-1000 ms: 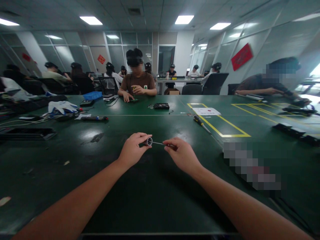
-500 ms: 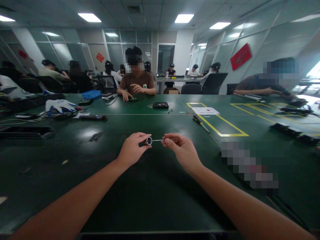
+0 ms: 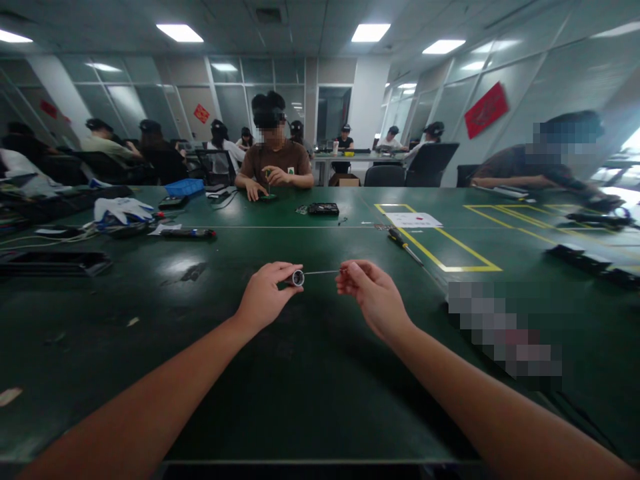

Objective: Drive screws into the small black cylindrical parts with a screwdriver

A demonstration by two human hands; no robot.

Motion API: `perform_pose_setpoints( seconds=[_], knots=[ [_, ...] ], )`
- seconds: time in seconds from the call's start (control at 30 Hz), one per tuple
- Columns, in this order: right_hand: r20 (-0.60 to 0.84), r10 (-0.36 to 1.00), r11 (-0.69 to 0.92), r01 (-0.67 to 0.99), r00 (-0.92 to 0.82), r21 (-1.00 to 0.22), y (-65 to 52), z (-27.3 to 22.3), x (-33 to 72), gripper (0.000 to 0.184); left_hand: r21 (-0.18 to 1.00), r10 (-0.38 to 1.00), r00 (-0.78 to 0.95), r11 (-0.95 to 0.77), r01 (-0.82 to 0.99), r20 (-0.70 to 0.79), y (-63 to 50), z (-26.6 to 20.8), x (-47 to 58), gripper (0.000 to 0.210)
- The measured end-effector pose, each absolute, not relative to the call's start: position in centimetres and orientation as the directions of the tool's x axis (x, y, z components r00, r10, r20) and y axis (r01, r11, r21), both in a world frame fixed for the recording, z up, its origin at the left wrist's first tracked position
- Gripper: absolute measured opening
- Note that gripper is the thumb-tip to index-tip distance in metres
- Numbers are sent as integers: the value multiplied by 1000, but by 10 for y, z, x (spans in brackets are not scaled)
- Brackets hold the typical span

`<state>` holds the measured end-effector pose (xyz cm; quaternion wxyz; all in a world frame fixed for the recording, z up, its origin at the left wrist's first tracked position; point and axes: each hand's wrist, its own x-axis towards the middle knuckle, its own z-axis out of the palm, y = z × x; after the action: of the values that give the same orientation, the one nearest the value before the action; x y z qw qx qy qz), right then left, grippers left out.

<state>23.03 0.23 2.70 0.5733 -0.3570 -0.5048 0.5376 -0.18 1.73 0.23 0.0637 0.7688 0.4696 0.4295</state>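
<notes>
My left hand (image 3: 265,293) is closed around a small dark cylinder (image 3: 298,277), thumb and forefinger on its sides. The cylinder's open round end, with a pale rim, faces me; most of its body is hidden by the fingers. To the right, my right hand (image 3: 373,293) pinches a thin screwdriver (image 3: 323,272). Its slim metal shaft points left to the cylinder's rim, while the fingers cover the handle. Whether the tip touches the rim, I cannot tell. Both hands are above the green table (image 3: 300,400).
A yellow-and-black screwdriver (image 3: 404,245) lies beyond my right hand, near a white paper (image 3: 415,220). White gloves (image 3: 123,211) and a dark pen-shaped tool (image 3: 187,233) are at left. A black device (image 3: 323,209) lies ahead; a co-worker (image 3: 275,160) sits opposite.
My right hand has moved to the right, away from the cylinder, and more of the screwdriver's shaft shows. The left hand still holds the cylinder in nearly the same place.
</notes>
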Motion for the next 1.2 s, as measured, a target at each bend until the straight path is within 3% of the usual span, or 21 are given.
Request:
perform_pose_setpoints(
  seconds=[0.17, 0.5, 1.2],
  knots=[
    [392, 912, 394, -5, -125, -919, -6, 28, 230, 26, 489, 777, 198, -549, 678, 598, 16, 5, 0, 45],
    [450, 862, 502, 276, -233, -819, -9, 24, 230, 23, 488, 770, 211, -564, 666, 602, 15, 5, -1, 46],
    [493, 842, 540, 352, -220, -765, -15, 26, 233, 20, 486, 764, 210, -571, 662, 610, 16, 5, -1, 42]
  ],
)
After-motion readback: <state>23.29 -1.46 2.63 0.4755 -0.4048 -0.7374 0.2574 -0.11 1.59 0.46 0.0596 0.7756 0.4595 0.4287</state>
